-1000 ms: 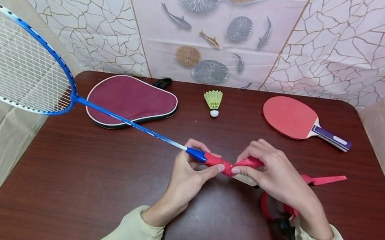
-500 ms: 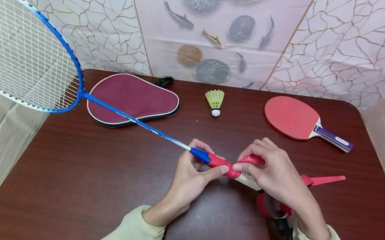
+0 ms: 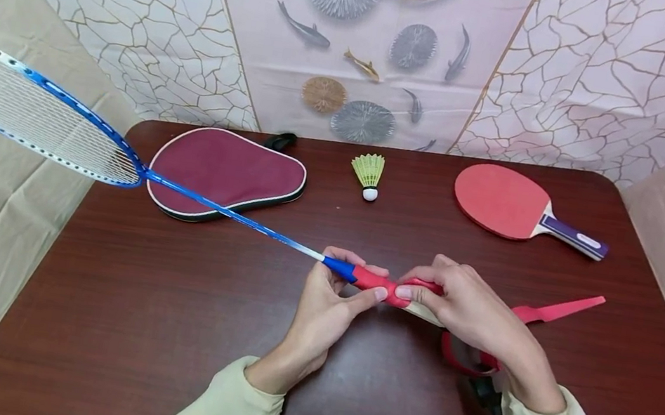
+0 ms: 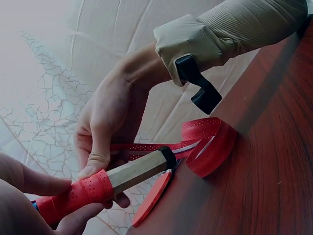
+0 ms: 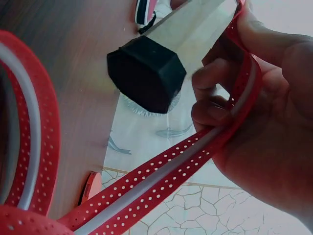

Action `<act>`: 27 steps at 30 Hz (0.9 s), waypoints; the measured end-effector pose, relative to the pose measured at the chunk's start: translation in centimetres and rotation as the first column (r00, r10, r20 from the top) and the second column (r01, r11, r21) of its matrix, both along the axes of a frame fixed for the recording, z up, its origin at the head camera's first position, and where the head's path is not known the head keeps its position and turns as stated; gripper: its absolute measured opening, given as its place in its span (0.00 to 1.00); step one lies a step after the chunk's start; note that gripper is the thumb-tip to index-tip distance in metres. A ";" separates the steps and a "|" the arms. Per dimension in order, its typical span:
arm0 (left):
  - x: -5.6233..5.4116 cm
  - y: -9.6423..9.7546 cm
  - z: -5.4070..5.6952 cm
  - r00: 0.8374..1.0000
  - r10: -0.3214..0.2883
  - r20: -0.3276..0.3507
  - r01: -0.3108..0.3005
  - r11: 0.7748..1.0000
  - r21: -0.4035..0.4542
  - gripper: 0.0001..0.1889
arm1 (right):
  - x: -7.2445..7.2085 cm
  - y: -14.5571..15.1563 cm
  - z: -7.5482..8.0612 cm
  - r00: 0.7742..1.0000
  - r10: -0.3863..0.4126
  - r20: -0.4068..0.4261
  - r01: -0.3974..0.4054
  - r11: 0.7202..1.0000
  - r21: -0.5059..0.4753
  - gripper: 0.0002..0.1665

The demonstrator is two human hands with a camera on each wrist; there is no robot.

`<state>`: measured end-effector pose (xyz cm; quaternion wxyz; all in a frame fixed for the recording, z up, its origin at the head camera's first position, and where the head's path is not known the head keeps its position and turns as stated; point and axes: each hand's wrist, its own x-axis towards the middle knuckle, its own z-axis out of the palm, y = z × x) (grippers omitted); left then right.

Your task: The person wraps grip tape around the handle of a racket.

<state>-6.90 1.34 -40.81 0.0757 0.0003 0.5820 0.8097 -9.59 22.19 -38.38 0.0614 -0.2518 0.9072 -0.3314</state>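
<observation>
Red perforated grip tape (image 5: pixel 146 183) wraps the upper part of the badminton racket (image 3: pixel 253 225), held above the table (image 3: pixel 165 311). It looks thin, soft and likely stretchy, best pinched close to the wrap; the racket seems light and stiff, steadiest by its pale handle (image 4: pixel 139 171). The left hand (image 3: pixel 325 306) grips the wrapped part; the right hand (image 3: pixel 475 305) pinches the tape alongside. Beyond lies a shuttlecock (image 3: pixel 367 170).

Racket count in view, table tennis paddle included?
2: badminton racket, held over the table, cropped at left; red paddle, on the table at far right. Maroon case could hide another; its inside isn't visible.
</observation>
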 end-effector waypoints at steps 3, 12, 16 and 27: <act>0.1 -0.1 0.0 1.000 -0.015 0.012 0.015 1.000 0.006 0.24 | 0.1 0.0 0.1 0.999 0.030 0.034 -0.030 0.999 0.011 0.10; 0.0 0.0 0.1 1.000 0.004 -0.027 -0.004 1.000 -0.023 0.28 | 0.4 -0.7 0.2 0.997 -0.037 -0.073 0.040 0.998 0.040 0.12; 0.0 0.1 0.2 0.999 0.014 0.046 -0.012 1.000 -0.027 0.28 | 0.5 -1.0 0.2 0.992 -0.060 -0.108 0.064 0.997 0.035 0.15; 0.0 0.5 -0.1 0.997 0.054 0.052 -0.054 0.999 -0.006 0.26 | 0.4 -1.2 0.0 0.988 -0.068 -0.137 0.070 0.997 0.013 0.18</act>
